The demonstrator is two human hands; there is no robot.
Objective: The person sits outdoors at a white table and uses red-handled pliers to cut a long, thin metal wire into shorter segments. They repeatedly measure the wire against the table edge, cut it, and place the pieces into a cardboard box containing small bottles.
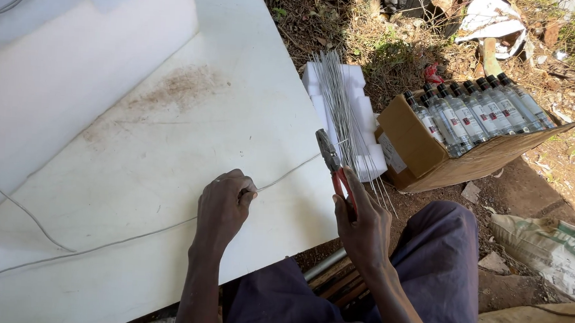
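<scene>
While my left hand (pixel 223 207) pinched the white wire (pixel 133 237), my right hand (pixel 363 226) gripped red-handled pliers (pixel 332 162), poised for cutting.

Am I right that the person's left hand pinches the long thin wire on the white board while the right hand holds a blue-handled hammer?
Not quite: the head view shows the right hand holding red-handled metal pliers, not a blue-handled hammer. The rest stands: the left hand pinches the long thin wire on the white board.
</scene>
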